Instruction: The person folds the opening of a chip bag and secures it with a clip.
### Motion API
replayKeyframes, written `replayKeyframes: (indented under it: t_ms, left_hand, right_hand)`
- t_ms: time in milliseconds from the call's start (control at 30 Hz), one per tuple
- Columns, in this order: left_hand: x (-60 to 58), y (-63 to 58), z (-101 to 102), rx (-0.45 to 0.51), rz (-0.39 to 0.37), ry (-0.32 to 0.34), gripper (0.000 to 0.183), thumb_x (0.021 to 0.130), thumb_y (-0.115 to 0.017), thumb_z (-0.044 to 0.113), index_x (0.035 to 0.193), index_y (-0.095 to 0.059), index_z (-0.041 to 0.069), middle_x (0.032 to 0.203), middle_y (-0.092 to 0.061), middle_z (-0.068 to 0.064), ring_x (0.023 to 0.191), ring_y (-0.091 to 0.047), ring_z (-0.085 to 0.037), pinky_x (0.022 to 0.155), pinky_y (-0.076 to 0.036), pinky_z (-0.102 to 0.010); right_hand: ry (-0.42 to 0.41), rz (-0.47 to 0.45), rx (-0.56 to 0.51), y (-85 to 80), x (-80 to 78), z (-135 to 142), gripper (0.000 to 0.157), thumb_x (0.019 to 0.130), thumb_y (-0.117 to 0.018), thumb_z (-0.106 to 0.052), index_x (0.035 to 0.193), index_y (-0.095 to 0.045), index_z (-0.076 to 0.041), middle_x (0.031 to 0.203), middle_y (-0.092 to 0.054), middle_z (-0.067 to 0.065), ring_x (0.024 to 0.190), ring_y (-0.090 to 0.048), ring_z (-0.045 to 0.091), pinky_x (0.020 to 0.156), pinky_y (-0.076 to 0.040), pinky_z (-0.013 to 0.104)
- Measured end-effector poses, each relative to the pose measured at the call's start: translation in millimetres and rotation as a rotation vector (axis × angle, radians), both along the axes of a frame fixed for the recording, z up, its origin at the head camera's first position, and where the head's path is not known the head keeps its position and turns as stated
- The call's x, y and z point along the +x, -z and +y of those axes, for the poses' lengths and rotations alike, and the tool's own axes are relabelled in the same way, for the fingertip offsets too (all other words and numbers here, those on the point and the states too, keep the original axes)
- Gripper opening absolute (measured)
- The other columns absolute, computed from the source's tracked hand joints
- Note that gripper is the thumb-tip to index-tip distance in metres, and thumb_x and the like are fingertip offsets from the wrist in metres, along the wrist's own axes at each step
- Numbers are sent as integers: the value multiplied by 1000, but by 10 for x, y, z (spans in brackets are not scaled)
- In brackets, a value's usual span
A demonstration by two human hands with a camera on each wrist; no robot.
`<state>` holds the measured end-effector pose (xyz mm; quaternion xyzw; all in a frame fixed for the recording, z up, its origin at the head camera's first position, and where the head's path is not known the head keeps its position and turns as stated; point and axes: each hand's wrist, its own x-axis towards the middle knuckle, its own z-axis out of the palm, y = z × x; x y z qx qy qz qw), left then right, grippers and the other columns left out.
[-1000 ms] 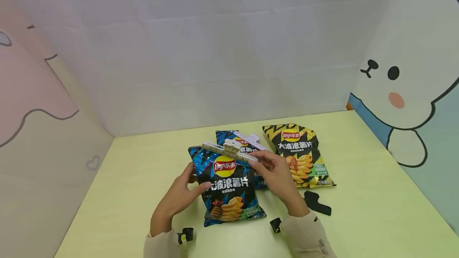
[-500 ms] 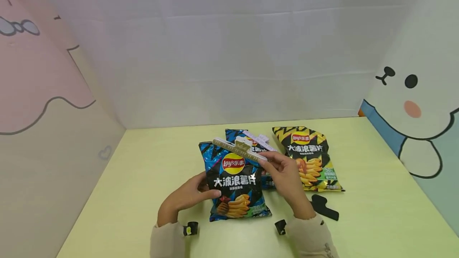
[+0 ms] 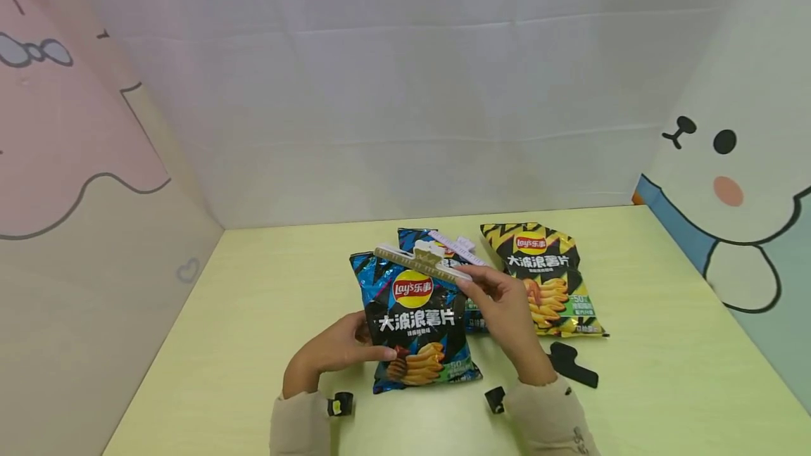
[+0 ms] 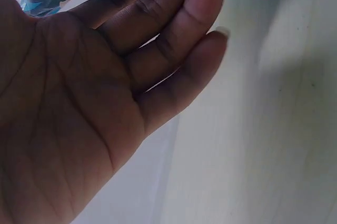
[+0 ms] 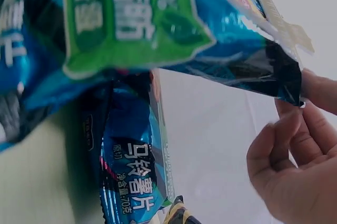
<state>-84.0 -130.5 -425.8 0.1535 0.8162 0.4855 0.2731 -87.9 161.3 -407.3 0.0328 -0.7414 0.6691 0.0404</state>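
A blue-and-black bag of chips [image 3: 415, 329] stands tilted up in front of me, with a long clip [image 3: 421, 261] across its top edge. My left hand [image 3: 338, 347] grips the bag's lower left side, thumb on the front and other fingers behind it. In the left wrist view the palm [image 4: 68, 108] shows, its fingers reaching toward the bag. At the top right corner my right hand [image 3: 507, 312] pinches the bag beside the clip's end. The right wrist view shows its thumb and fingers [image 5: 318, 90] at that corner.
Behind lies a second blue bag [image 3: 476, 319], partly hidden, with a lilac clip [image 3: 457, 248] on it. A yellow bag of chips [image 3: 541, 280] lies to its right. Near the right wrist is a black flat piece [image 3: 572, 366]. White cloth [image 3: 412, 104] walls the back.
The left hand has slid lower along the bag's left side, its thumb now by the printed chips. The right hand keeps its hold at the corner. The head view has turned slightly left.
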Motion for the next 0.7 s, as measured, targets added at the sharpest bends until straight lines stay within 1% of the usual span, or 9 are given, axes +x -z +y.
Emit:
replayKeyframes:
  t_ms: [100,233,333,400,467,567,633,700]
  left_hand:
    - [8,0,-12,5,-12,-10,77,89,-77,40,145,-44,0,124,-70,-13,107,-68,-20,97,-57,-40]
    - [15,-13,-32,-2,4,-17,74,91,-74,41,146,-44,1,126,-68,-14,107,-68,-21,96,-57,-41]
    - [17,-25,-51,-11,37,-34,70,94,-70,41,147,-45,3,128,-67,-14,107,-69,-21,95,-57,-38]
    - [15,-29,-64,20,46,-43,66,97,-66,38,148,-44,2,132,-65,-17,111,-69,-25,96,-58,-39]
    - [12,-43,-74,39,58,-60,63,99,-63,37,148,-44,2,133,-63,-20,111,-69,-27,91,-60,-38]
    - [9,-68,-82,70,71,-83,59,102,-60,35,149,-43,3,135,-61,-22,112,-68,-30,85,-62,-38]
    - [11,-85,-84,72,91,-103,59,103,-58,35,150,-41,4,136,-60,-22,112,-68,-31,82,-62,-37]
    - [12,-98,-89,76,117,-120,58,103,-57,33,152,-40,6,137,-59,-23,112,-68,-32,81,-62,-36]
  right_hand:
    - [11,-1,19,-3,2,-13,26,95,-71,-21,119,-75,-11,118,-71,15,93,-62,13,81,-53,17]
    - [39,-2,-22,-16,14,-48,25,95,-71,-19,118,-74,-9,116,-72,10,94,-66,10,82,-56,17]
    - [86,10,-76,-17,18,-85,21,94,-72,-15,113,-71,-5,104,-75,3,90,-69,8,81,-57,18]
    - [116,22,-103,-11,12,-111,19,93,-72,-13,109,-66,-3,96,-76,-4,88,-69,8,79,-58,18]
    - [138,32,-130,-13,12,-133,19,93,-72,-10,105,-61,-1,90,-76,-9,87,-70,8,78,-57,19]
    - [149,33,-148,-24,21,-150,19,93,-71,-9,103,-59,1,90,-75,-15,88,-70,7,79,-57,19]
    - [140,26,-167,-30,29,-153,20,93,-71,-8,106,-60,1,92,-75,-15,90,-70,8,80,-57,20]
    - [115,12,-174,-38,38,-154,24,93,-72,-8,112,-60,0,99,-76,-12,93,-69,7,82,-57,19]
